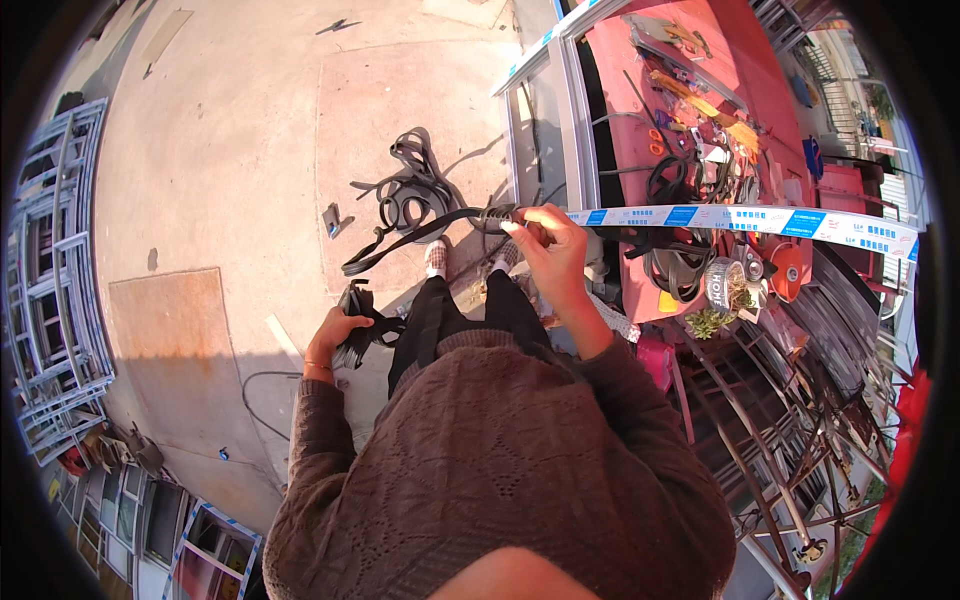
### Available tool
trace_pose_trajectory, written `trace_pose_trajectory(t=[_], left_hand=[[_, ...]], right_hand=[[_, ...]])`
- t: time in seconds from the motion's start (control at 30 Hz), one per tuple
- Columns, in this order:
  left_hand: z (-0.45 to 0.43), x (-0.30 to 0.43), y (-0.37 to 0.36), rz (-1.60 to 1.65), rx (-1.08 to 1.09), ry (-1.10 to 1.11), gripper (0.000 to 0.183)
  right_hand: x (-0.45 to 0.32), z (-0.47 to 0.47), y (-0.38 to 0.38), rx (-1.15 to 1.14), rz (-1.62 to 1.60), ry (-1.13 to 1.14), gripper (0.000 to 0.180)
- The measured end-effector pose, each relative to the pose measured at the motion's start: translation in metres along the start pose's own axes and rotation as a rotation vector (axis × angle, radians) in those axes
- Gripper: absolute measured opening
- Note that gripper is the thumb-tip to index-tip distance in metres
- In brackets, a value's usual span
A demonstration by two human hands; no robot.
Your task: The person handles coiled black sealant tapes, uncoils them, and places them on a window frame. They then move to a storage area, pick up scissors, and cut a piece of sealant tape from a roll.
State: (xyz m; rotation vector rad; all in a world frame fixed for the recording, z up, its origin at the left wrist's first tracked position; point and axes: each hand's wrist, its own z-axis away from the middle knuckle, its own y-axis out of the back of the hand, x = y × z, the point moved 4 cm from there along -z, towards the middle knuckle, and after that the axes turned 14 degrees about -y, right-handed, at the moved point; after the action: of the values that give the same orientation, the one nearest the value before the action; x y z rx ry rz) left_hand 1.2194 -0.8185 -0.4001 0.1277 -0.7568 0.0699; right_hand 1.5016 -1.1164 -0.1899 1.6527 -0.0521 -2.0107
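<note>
My left hand [335, 334], low and to the left of my legs, grips a folded bundle of flat black rubber strips [358, 330]. Out in front, my right hand [556, 246] pinches the end of a black rubber strip [436, 225] between thumb and fingers. From there the strip hangs leftwards in a loose bend. More black strip [412, 199] lies in a tangled coil on the floor beyond my shoes. Whether the held strip joins that coil or the bundle, I cannot tell.
Close on my right, a metal frame [574, 127] with a blue-and-white taped bar [739, 225] stands against a red table [780, 112]. Tools, orange-handled scissors [656, 142], a brush [739, 131] and a potted plant [709, 322] crowd the tabletop. Stacked metal frames [64, 262] are at far left.
</note>
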Motion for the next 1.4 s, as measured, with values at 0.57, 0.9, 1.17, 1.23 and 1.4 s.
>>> trace_pose_trajectory(t=[0.57,0.9,1.17,1.23,1.4], left_hand=[[0.042,0.084,0.003,0.071,0.117,-0.181,0.040],[0.047,0.151,-0.023,0.226,0.134,-0.357,0.037],[0.049,0.186,-0.044,0.320,0.162,-0.467,0.038],[0.048,0.190,-0.044,0.321,0.227,-0.483,0.039],[0.028,0.209,-0.080,0.302,0.198,-0.549,0.035]], right_hand=[[0.014,0.024,-0.039,-0.178,0.039,0.058,0.017],[0.015,0.023,-0.036,-0.068,0.089,0.078,0.024],[0.019,0.023,-0.039,-0.179,-0.028,-0.080,0.025],[0.015,0.025,-0.041,-0.277,-0.135,-0.120,0.029],[0.005,0.035,-0.047,-0.500,-0.428,-0.215,0.030]])
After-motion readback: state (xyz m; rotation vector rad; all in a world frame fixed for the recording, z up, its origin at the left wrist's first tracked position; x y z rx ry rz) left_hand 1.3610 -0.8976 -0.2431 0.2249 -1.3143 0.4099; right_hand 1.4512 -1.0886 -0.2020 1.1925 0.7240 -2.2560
